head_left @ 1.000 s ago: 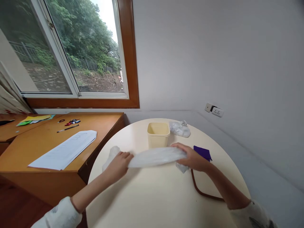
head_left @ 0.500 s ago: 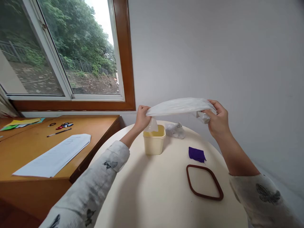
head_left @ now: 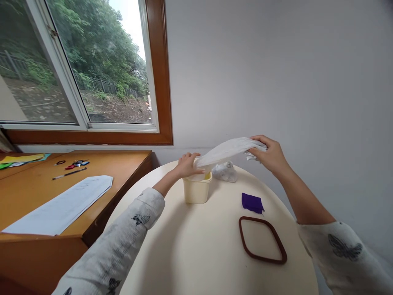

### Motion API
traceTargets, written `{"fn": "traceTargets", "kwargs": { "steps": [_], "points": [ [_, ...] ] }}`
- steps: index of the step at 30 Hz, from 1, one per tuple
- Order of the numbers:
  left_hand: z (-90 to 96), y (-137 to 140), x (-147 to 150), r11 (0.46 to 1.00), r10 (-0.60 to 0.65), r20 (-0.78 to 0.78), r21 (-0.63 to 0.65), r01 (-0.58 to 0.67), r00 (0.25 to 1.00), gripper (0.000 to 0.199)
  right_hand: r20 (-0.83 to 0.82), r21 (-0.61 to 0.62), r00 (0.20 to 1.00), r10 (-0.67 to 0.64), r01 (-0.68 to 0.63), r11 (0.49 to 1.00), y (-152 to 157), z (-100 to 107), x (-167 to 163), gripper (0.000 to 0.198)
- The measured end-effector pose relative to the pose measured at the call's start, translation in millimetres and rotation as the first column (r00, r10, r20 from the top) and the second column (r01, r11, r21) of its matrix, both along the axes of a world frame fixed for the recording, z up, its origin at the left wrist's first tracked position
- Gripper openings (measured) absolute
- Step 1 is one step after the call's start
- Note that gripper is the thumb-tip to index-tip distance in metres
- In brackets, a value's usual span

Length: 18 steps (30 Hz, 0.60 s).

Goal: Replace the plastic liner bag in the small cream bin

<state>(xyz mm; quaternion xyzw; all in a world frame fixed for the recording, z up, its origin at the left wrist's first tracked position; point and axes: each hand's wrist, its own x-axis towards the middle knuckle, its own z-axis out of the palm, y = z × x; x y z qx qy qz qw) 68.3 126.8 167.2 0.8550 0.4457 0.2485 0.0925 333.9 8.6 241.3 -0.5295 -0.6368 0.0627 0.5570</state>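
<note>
A white plastic bag [head_left: 229, 149] stretches between my two hands over the round table. My right hand [head_left: 270, 153] pinches its bunched right end, held higher, near the wall. At the other end, my left hand [head_left: 187, 164] has its thumb and fingers around the bag, right at the mouth of a cream-coloured bin [head_left: 195, 191]. Part of the bag hangs at the bin's opening, and my left hand hides much of the rim. Behind the bin, to its right, lies a crumpled clear plastic bag [head_left: 225, 172].
On the round cream table [head_left: 208, 246] lie a folded purple cloth [head_left: 252, 203] and a brown rounded-square frame [head_left: 262, 239]. The wooden desk [head_left: 129, 164] at left carries white paper [head_left: 61, 207], a pen [head_left: 69, 173] and small items. A window and wall stand behind.
Both hands have come down with the bag, the right also moving left. My left hand has lowered to the bin's mouth, its grip looser around the bag.
</note>
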Motion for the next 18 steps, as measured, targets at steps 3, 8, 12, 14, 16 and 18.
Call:
{"fn": "traceTargets", "kwargs": {
  "steps": [3,8,12,14,16,18],
  "points": [
    [4.7,0,-6,0.999,0.026,-0.081,-0.036,-0.029,0.996,0.071,0.108,-0.028,0.994,0.008,-0.005,1.0,7,12,-7,0.027],
    [-5.8,0,-5,0.992,-0.034,-0.187,-0.125,0.011,0.982,0.032,0.266,-0.109,0.964,0.009,0.021,0.994,22,32,-24,0.028],
    [-12.5,-1,-2,0.982,-0.094,-0.231,-0.183,0.051,0.968,0.007,0.41,-0.32,0.906,0.108,0.032,0.947,35,40,-40,0.029],
    [-11.0,0,-2,0.984,-0.079,-0.214,-0.171,0.042,0.974,0.009,0.47,-0.418,0.868,0.162,0.057,0.907,42,40,-47,0.026],
    [-6.0,1,-3,0.989,-0.04,-0.169,-0.144,0.015,0.985,0.013,0.518,-0.469,0.832,0.199,0.082,0.879,50,39,-54,0.025],
    [1.7,0,-7,0.991,-0.014,-0.101,-0.131,0.001,0.995,0.014,0.558,-0.495,0.8,0.221,0.107,0.862,59,35,-61,0.026]
  ]
}}
